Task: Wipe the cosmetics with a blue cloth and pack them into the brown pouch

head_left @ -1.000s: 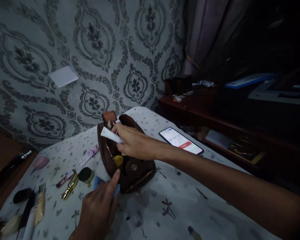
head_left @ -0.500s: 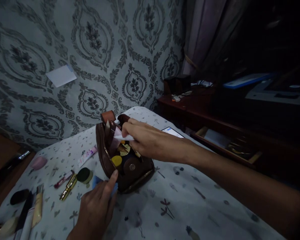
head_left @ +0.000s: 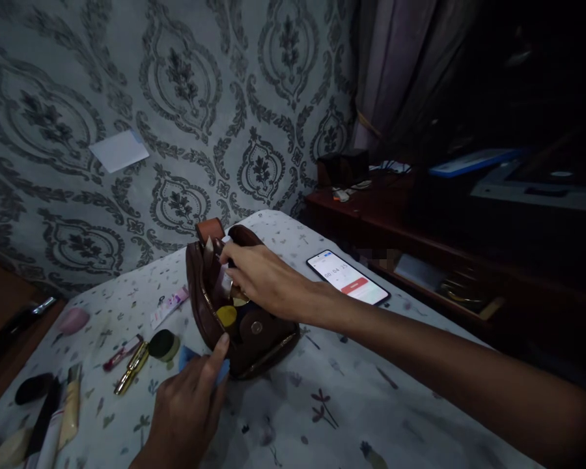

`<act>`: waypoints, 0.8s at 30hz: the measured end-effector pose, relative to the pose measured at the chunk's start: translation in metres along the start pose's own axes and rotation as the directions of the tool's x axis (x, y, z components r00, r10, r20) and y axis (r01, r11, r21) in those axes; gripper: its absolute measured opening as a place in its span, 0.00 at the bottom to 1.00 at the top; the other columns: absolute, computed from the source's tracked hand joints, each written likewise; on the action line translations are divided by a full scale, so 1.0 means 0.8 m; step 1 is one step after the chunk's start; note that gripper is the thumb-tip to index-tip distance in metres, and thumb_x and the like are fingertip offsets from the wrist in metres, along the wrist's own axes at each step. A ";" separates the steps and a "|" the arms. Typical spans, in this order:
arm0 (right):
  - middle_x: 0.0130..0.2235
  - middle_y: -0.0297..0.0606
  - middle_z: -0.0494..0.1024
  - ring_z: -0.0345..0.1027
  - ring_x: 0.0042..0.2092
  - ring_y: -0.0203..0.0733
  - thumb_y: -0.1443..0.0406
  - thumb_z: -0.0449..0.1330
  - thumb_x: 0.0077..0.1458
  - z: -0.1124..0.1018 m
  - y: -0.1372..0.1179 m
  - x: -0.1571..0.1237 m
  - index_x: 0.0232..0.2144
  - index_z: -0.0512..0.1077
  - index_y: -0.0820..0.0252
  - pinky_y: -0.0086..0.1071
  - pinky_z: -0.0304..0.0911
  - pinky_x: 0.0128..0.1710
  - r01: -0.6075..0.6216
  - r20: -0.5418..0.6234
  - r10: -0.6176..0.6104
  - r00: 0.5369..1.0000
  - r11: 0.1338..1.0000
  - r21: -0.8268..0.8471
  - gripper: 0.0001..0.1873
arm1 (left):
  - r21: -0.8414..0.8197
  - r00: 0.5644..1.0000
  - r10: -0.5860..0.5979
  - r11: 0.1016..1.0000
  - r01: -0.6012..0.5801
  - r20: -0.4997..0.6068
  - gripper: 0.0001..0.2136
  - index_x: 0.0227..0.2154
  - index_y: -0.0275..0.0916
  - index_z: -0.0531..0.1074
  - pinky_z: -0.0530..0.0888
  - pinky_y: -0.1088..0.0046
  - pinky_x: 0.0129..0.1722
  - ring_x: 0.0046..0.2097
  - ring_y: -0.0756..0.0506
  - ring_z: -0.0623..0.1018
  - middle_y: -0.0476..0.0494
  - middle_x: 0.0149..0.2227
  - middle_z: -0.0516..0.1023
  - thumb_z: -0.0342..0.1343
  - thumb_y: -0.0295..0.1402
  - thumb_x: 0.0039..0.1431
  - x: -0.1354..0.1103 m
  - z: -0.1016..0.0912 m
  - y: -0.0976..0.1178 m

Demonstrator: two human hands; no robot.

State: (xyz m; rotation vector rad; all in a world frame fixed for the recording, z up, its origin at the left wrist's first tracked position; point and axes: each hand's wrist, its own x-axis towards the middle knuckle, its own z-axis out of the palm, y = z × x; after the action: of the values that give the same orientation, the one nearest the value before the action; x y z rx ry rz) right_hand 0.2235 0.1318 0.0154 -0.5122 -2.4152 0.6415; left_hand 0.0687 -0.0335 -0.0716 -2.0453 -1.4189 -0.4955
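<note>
A brown makeup bag [head_left: 268,342] stands unzipped on the patterned sheet, with a yellow round item [head_left: 227,316] and other things inside. My right hand [head_left: 258,277] reaches over its opening, fingers bent down into it. Just below those fingertips shows a pale pink packet or tube [head_left: 221,284]; what they pinch is mostly hidden. My left hand [head_left: 190,394] is curled at the bag's near left side, its index fingertip on the rim. A blue item [head_left: 187,355] shows partly behind this hand. Close by lie a dark-lidded jar [head_left: 164,344] and a gold tube [head_left: 131,368].
A pink-and-white tube [head_left: 170,307], a pink sponge [head_left: 74,320] and a beige tube [head_left: 71,410] lie left on the sheet [head_left: 293,417]. Beyond my right forearm is a lit phone [head_left: 349,279]. An open drawer [head_left: 444,290] juts from the dark red desk [head_left: 371,202].
My right hand has lowered and moved slightly left into the bag, taking the pale pink-and-white item down. The phone is now uncovered. My left hand stays at the rim.
</note>
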 end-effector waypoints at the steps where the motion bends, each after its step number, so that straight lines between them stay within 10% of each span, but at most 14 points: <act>1: 0.32 0.38 0.72 0.61 0.30 0.37 0.75 0.50 0.59 0.004 0.000 0.002 0.39 0.66 0.64 0.29 0.50 0.29 0.009 0.018 -0.008 1.000 1.000 -0.022 0.08 | -0.002 1.000 0.000 1.000 0.000 -0.001 0.24 0.67 0.33 0.47 0.73 0.78 0.22 0.27 0.48 0.81 0.43 0.31 0.82 0.38 0.32 0.72 0.000 0.000 0.000; 15: 0.42 0.47 0.78 0.71 0.45 0.46 0.76 0.52 0.57 0.029 0.008 0.030 0.42 0.74 0.65 0.32 0.59 0.39 0.036 0.163 -0.010 0.987 0.987 -0.156 0.14 | -0.019 1.000 -0.004 1.000 0.004 -0.002 0.23 0.66 0.33 0.49 0.73 0.77 0.22 0.27 0.48 0.81 0.44 0.30 0.82 0.39 0.32 0.72 0.003 -0.003 0.001; 24: 0.44 0.47 0.73 0.70 0.38 0.43 0.78 0.52 0.53 0.031 0.004 0.029 0.41 0.75 0.64 0.33 0.59 0.33 0.048 0.163 -0.002 0.987 0.959 -0.279 0.17 | -0.004 1.000 -0.004 1.000 0.004 -0.006 0.25 0.68 0.34 0.46 0.74 0.77 0.22 0.27 0.48 0.81 0.43 0.32 0.82 0.39 0.33 0.72 0.000 0.000 0.001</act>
State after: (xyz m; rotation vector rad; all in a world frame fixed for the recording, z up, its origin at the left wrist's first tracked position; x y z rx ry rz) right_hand 0.1915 0.1375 0.0060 -0.5618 -2.6809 0.3373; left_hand 0.0699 -0.0336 -0.0716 -2.0430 -1.4204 -0.5061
